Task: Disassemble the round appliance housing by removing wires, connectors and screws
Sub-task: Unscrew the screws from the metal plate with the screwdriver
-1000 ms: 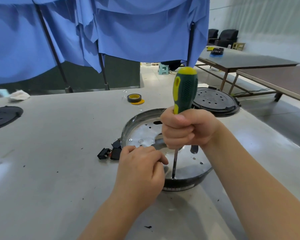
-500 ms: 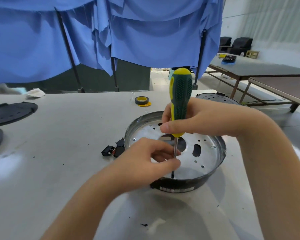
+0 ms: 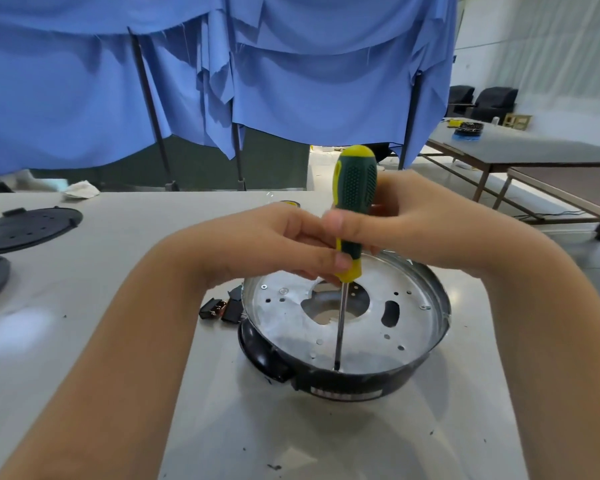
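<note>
Bright, even daylight from the right, w/ soft glare patches on the grey table (image 3: 84, 341) at left and near bottom centre. Forearms cast soft shadows toward the viewer. Wide-angle bend at the edges; slight motion blur on fingertips, far corners soft.

Green-and-yellow dimpled screwdriver (image 3: 352, 202), silver-floored black housing (image 3: 343, 386), blue curtains (image 3: 291, 81), grey table (image 3: 118, 271).
</note>
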Tool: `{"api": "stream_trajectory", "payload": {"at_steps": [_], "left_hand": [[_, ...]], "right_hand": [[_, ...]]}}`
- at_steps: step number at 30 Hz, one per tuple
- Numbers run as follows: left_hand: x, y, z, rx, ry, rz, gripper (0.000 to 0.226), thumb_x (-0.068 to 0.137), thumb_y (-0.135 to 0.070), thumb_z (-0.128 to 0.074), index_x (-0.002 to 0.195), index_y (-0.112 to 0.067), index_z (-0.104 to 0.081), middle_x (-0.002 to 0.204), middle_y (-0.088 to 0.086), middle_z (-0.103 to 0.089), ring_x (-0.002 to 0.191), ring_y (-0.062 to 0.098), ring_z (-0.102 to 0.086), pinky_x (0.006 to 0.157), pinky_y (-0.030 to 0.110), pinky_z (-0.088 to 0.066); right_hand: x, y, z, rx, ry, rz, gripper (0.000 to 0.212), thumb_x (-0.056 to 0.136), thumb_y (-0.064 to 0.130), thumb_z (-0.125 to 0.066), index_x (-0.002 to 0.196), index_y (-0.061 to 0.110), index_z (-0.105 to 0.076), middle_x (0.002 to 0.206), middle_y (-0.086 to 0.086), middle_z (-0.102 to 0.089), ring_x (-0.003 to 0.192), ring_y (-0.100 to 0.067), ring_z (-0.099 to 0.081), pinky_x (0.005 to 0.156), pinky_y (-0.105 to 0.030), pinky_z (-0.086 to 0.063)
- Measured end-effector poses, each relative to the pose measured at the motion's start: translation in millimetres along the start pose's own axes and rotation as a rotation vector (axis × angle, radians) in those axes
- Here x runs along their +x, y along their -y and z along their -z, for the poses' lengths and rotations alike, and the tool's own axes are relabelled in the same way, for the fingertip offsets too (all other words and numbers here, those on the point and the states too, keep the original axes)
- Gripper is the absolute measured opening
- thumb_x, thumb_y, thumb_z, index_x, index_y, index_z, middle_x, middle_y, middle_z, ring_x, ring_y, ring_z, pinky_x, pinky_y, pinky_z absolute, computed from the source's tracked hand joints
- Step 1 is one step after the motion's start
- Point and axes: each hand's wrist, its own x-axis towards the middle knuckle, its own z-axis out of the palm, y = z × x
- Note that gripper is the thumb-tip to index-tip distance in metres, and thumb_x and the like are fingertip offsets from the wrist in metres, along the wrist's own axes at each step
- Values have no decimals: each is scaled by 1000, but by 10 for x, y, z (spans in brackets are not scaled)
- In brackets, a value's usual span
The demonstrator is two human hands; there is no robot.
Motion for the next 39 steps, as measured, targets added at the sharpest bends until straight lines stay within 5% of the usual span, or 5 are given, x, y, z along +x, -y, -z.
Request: {"api": "stream_trajectory", "payload": {"at_steps": [6,14,22,31,39], "left_hand": [[72,98,-67,-173,-51,-49,31,81,-27,-69,110,-17,-70,108,3,-73,104,20,-68,92,29,-53],[53,38,-89,-102,-122,-67,33,75,-28,-73,105,-14,-71,100,1,-75,99,15,-70,93,23,-51],[15,-37,-102,-53,-125,-106,38,69,-26,-74,101,-7,-69,95,7,-75,93,22,-71,89,28,-54],[46,-86,-167,50,-211,-87,37,53,-49,-82,78,-24,-71,71,-9,-69,74,9,-68,78,26,-58],[-14,-6,-120,-157,-1,-89,32,80,-20,-68,111,-14,-69,108,3,-73,104,17,-68,87,19,-51]], "right_hand": [[52,24,-56,-38,-248,24,50,74,62,-56,91,16,-64,80,-1,-67,74,-17,-65,70,-32,-55],[28,34,-50,103,-430,77,45,59,45,-80,91,22,-57,77,7,-69,64,-1,-64,61,-14,-50],[-26,38,36,191,-295,152,34,62,38,-82,85,26,-59,82,0,-72,76,-17,-68,75,-35,-57],[-66,-55,132,577,55,197,40,83,17,-59,122,8,-53,114,-11,-69,105,-27,-66,87,-33,-53],[-81,-136,170,620,81,189,44,87,14,-51,130,6,-48,132,-8,-59,120,-23,-59,93,-27,-49]]}}
